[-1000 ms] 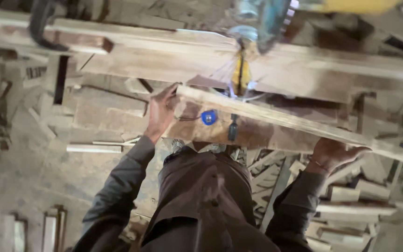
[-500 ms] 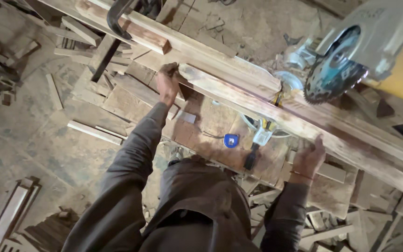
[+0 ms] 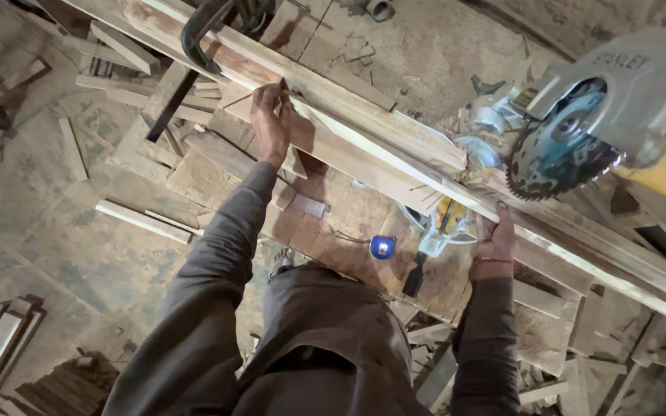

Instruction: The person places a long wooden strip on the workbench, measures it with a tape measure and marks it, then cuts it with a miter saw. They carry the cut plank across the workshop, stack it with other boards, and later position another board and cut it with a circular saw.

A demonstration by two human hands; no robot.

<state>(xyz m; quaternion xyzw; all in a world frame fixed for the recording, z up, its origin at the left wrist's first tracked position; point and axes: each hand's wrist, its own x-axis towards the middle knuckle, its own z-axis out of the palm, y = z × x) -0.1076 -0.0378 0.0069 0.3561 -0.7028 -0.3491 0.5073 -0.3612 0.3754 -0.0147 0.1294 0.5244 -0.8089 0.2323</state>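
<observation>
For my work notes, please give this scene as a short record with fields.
Place: wood workshop, scraps on the floor
Left hand: grips the long plank near a black clamp
Right hand: holds the same plank, below the circular saw
Saw blade: above the plank; contact cannot be told
Under the plank: a small blue object

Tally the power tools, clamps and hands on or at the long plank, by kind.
Circular saw: 1
Black clamp: 1
Hands on the long plank: 2, left hand and right hand
Total: 4
</observation>
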